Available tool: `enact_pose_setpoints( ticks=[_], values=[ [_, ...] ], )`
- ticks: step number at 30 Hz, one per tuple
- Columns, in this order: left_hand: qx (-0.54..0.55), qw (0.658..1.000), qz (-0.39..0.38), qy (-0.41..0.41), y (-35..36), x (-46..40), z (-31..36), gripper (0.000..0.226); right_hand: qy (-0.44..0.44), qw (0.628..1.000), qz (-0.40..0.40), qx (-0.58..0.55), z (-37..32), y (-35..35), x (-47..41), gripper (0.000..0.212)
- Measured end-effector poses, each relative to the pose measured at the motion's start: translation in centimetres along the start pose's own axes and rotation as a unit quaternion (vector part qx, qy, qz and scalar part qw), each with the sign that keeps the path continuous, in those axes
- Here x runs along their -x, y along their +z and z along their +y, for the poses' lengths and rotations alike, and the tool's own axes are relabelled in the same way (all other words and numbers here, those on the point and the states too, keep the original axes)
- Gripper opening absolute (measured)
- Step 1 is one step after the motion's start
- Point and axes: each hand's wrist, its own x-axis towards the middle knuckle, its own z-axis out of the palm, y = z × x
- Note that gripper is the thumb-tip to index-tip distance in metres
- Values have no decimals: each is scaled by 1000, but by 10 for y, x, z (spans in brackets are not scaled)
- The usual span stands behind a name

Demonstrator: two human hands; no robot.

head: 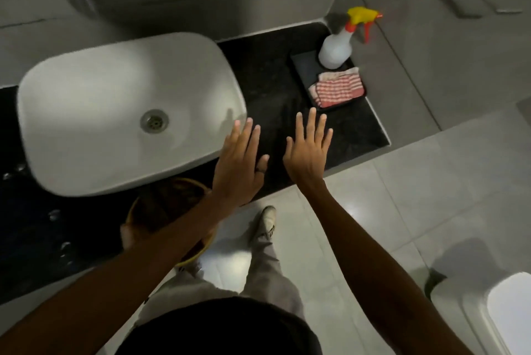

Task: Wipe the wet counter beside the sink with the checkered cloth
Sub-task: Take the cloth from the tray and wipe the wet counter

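Observation:
A red-and-white checkered cloth (336, 87) lies folded in a black tray (304, 67) at the back right of the dark counter (267, 90). The white sink (86, 102) stands on the counter to the left. My left hand (240, 165) hovers flat, fingers spread, over the sink's right edge and the counter, holding nothing. My right hand (309, 150) is spread flat above the counter's front part, just short of the tray, also holding nothing. The cloth is apart from both hands.
A white spray bottle (336, 48) with a yellow and red trigger stands in the tray behind the cloth. A yellow-rimmed bucket (198, 254) sits on the floor below the sink. My foot (265, 224) is on the grey tiles. A toilet (494, 311) is at the lower right.

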Motion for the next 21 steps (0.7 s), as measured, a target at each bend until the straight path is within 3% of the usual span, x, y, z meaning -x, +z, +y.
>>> enact_pose_setpoints(
  ticks=[5, 9, 13, 16, 21],
  values=[
    [-23, 989, -140, -42, 71, -131, 66, 76, 85, 993, -51, -71, 86, -8, -114, 72],
    [-29, 969, -229, -86, 125, -225, 92, 78, 102, 989, -67, -78, 130, -7, -186, 67],
    [-65, 970, -215, -93, 155, -273, 103, 86, 168, 981, -54, -75, 145, -5, -225, 54],
    [-100, 968, -197, -119, 169, -296, 106, 72, 177, 980, -77, -46, 147, 4, -239, 47],
    [-33, 961, -221, -164, 170, -311, 108, 53, 111, 987, -118, -10, 157, 7, -248, 44]
  ],
)
